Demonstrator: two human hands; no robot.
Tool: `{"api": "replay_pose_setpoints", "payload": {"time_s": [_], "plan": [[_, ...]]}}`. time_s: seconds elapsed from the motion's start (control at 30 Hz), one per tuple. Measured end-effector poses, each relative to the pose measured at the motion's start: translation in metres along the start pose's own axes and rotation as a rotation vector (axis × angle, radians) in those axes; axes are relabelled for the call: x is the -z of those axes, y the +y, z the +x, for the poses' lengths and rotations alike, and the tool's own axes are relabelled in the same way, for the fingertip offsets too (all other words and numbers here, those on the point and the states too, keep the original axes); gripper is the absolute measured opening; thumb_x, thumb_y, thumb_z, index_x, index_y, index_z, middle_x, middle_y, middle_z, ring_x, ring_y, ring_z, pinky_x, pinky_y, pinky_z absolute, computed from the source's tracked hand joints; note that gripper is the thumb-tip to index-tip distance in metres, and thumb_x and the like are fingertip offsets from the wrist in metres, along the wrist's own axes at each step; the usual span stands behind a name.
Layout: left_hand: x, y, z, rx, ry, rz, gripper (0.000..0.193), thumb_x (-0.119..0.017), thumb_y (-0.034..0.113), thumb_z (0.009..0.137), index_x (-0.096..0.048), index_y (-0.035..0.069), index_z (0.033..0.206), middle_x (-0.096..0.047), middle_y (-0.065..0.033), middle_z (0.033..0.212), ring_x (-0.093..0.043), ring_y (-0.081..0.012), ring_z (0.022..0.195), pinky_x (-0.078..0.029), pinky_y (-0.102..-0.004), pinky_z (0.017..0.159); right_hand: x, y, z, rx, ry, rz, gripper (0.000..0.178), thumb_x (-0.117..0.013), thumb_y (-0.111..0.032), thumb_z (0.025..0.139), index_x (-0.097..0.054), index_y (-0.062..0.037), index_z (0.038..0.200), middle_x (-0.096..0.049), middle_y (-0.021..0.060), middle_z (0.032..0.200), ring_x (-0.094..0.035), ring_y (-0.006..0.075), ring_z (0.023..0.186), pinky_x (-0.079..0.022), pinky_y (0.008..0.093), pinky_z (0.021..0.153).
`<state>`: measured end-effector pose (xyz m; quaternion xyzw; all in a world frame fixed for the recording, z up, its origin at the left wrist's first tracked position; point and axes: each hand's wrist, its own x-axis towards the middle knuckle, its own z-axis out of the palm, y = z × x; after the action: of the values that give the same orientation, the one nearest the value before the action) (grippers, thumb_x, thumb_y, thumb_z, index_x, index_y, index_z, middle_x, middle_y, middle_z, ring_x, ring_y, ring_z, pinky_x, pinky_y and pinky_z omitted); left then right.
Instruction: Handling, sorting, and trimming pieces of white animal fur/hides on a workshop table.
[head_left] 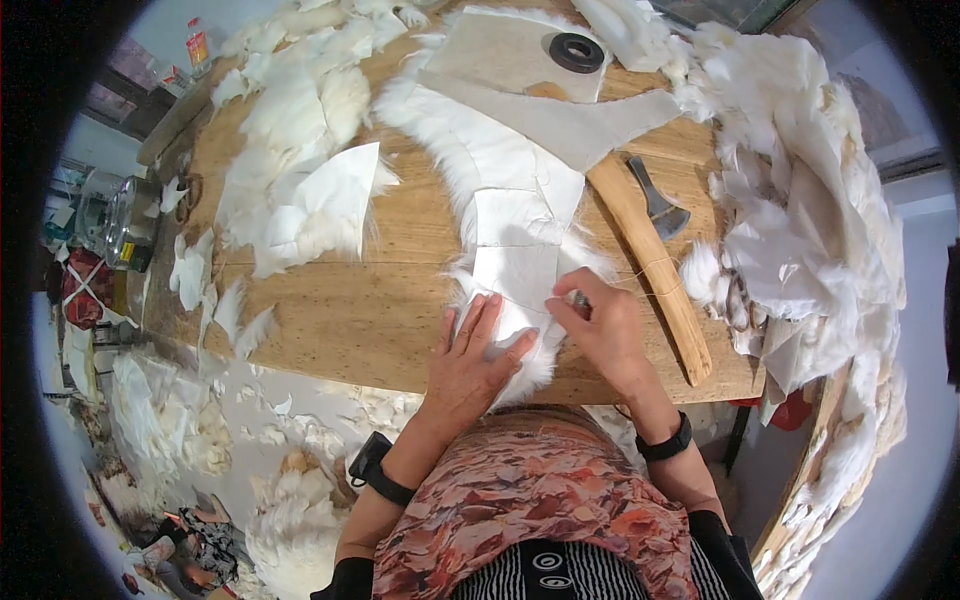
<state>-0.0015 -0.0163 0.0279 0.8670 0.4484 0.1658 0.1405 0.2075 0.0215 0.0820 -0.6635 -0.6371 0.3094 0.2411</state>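
Note:
A white fur pelt (515, 267), pieced from several panels with long hair along its edges, lies on the wooden table before me. My left hand (472, 352) rests flat on its near end, fingers stretched and slightly spread. At the pelt's right edge, my right hand (603, 322) is closed in a pinch. A small grey metallic piece shows at its fingers, but what the pinch holds is too small to make out. A thin pale thread (650, 268) runs near this hand and across a long wooden handle (655, 275) on the right.
A dark flared metal blade (660, 203) lies beside the handle. Beyond the pelt are a grey flat sheet (590, 128) and a black tape roll (576, 52). White fur scraps (310, 110) cover the left; more fur (800, 210) is heaped right. Scissors (188, 198) lie far left.

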Motion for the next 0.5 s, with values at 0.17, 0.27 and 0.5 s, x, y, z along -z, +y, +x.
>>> {"api": "replay_pose_setpoints", "payload": {"time_s": [0.17,0.27,0.5], "plan": [[-0.008,0.002,-0.001,0.008,0.057,0.033,0.05,-0.071,0.022,0.081,-0.06,0.035,0.128,-0.036,-0.0193,0.149,-0.037,-0.0345,0.138,-0.026,-0.0556,0.112,-0.022,0.014,0.007,0.043,-0.092,-0.016,0.028,-0.075,-0.023,0.078,-0.064,-0.0125,0.101,-0.065,0.0095,0.068,-0.065,0.0248,0.062,-0.05,0.037,0.059],[0.007,0.012,0.004,0.058,0.03,-0.005,0.045,-0.07,0.018,0.081,-0.064,0.029,0.123,-0.045,-0.0165,0.143,-0.041,-0.0327,0.136,-0.026,-0.0567,0.111,-0.026,0.017,0.007,-0.003,-0.095,0.022,0.031,-0.077,-0.022,0.076,-0.063,-0.0127,0.103,-0.064,0.0086,0.069,-0.063,0.0219,0.061,-0.05,0.0348,0.059],[0.015,-0.003,0.048,0.07,0.269,-0.282,0.028,-0.065,0.003,0.078,-0.068,0.006,0.106,-0.062,-0.0114,0.115,-0.056,-0.0345,0.113,-0.044,-0.0464,0.097,-0.026,0.018,0.011,-0.011,-0.128,-0.026,0.038,-0.08,-0.024,0.074,-0.062,-0.0113,0.105,-0.067,0.0106,0.078,-0.065,0.0239,0.068,-0.051,0.0362,0.065]]}}
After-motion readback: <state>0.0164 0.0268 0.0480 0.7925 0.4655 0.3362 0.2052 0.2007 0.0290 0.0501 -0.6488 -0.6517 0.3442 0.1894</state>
